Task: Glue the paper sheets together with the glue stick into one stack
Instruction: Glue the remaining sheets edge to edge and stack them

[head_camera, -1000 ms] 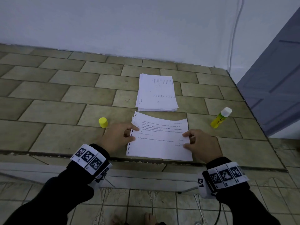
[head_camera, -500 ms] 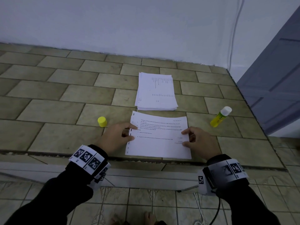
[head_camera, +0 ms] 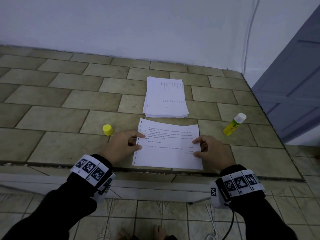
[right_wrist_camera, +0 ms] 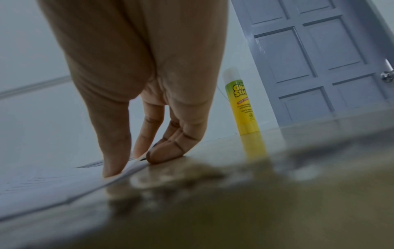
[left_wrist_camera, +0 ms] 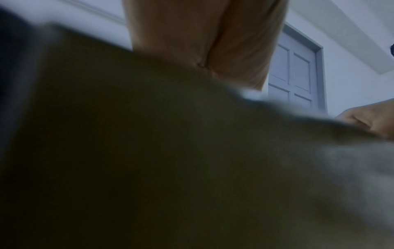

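A printed paper sheet (head_camera: 168,153) lies flat on the tiled ledge (head_camera: 60,122) near its front edge. My left hand (head_camera: 141,141) pinches its left edge with thumb and forefinger. My right hand (head_camera: 196,147) grips the right edge the same way. In the right wrist view the thumb presses on the sheet (right_wrist_camera: 53,183) while the curled fingers (right_wrist_camera: 168,151) sit at its edge. Behind it lies a stack of sheets (head_camera: 166,97). The yellow glue stick (head_camera: 233,125) (right_wrist_camera: 243,107) stands uncapped at the right, its yellow cap (head_camera: 107,129) at the left.
A white wall (head_camera: 138,32) closes the back of the ledge and a grey-blue door (head_camera: 294,84) stands at the right. Below the ledge's front edge are floor tiles (head_camera: 155,213) and a white cable (head_camera: 211,220). The left wrist view is mostly dark and blurred.
The sheet's far left corner, which stood off a little a second ago, now lies flatter. Both hands have stayed at the sheet's edges and barely moved.
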A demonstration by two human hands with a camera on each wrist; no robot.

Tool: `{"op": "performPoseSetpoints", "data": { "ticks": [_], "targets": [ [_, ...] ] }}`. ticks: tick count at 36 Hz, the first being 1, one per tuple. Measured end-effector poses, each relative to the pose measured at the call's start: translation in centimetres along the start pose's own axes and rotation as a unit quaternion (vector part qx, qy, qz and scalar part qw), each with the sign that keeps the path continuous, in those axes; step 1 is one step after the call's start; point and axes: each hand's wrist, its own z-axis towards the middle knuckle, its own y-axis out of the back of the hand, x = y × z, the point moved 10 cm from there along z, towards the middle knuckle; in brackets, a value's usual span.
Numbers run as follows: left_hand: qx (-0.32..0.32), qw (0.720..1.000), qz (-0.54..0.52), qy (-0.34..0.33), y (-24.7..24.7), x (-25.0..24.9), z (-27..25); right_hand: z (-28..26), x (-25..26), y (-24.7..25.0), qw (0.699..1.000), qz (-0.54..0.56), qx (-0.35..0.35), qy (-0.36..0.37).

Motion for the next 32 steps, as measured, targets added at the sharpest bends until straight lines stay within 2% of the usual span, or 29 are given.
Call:
{"op": "performPoseSetpoints", "data": {
  "ticks": [28, 32],
  "targets": [
    [-0.010, 1.000, 0.005, 0.004, 0.3, 1.0, 0.3, -0.4, 0.7, 0.2, 1.000, 0.009, 0.005, 0.002],
    [-0.010, 0.999, 0.033, -0.009, 0.2, 0.6, 0.2, -0.4, 0.9, 0.4, 1.000, -0.002, 0.003, 0.004]
  ]
}}
